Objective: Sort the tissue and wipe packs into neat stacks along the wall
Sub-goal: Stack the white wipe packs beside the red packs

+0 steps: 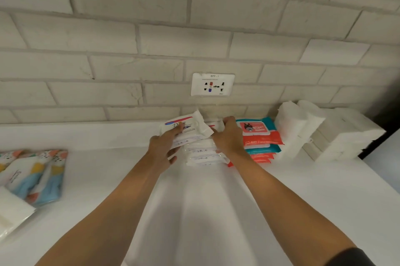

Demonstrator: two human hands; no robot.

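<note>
My left hand [165, 146] grips a white wipe pack [188, 127] with a red and blue label, tilted above a stack of white packs [202, 154] near the wall. My right hand [228, 136] rests on the top and right side of that stack, fingers curved over its far edge. Just right of it lies a stack of teal and red baby wipe packs [259, 136]. Further right, plain white tissue packs [320, 131] are piled against the wall.
Colourful patterned tissue packs [36, 176] and a clear-wrapped white pack [10, 216] lie loose at the left of the white counter [194, 211]. A wall socket [212, 84] sits in the brick wall above the stacks. The counter's right edge drops off near the white piles.
</note>
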